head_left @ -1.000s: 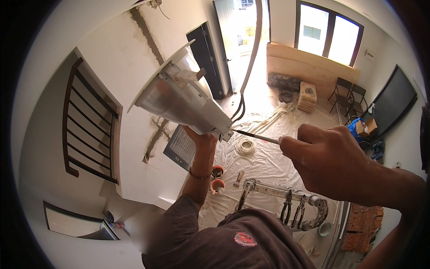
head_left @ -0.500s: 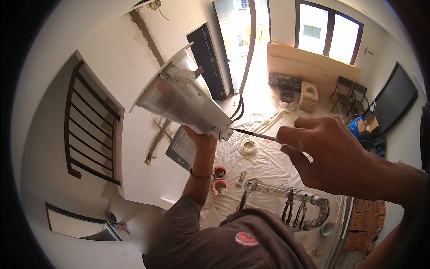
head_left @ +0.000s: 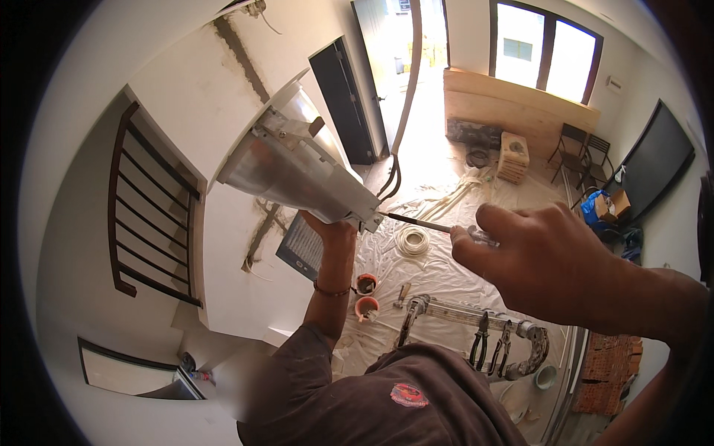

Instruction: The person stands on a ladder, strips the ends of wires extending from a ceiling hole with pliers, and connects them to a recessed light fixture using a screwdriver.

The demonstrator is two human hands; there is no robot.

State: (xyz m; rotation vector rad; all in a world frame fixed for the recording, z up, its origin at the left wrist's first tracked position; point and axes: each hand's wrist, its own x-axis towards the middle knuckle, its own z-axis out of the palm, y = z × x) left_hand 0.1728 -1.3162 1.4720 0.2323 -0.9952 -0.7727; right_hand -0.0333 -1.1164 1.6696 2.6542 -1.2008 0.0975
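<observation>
A silvery, cone-shaped recessed downlight [head_left: 297,167] with a white rim hangs tilted in front of me. My left hand [head_left: 327,225] supports it from behind and below; the housing hides most of its fingers. In my right hand [head_left: 532,249], closed round the clear handle, is a screwdriver [head_left: 420,223]. Its dark shaft points left, and the tip meets the small terminal bracket [head_left: 370,219] at the narrow end of the downlight. Dark wires [head_left: 390,178] run from a grey cable [head_left: 409,97] above down to that same end.
Below me is a ladder top [head_left: 472,312] with pliers [head_left: 481,342] hung on it. Plastic sheeting covers the floor, bearing a cable coil [head_left: 413,241], orange buckets [head_left: 366,308] and a hammer [head_left: 402,295]. A railing [head_left: 152,201] is at left, chairs [head_left: 573,145] at far right.
The downlight has shifted slightly down and left in my left hand. My right hand has turned over on the handle, showing more of its back, and the screwdriver has moved a little left.
</observation>
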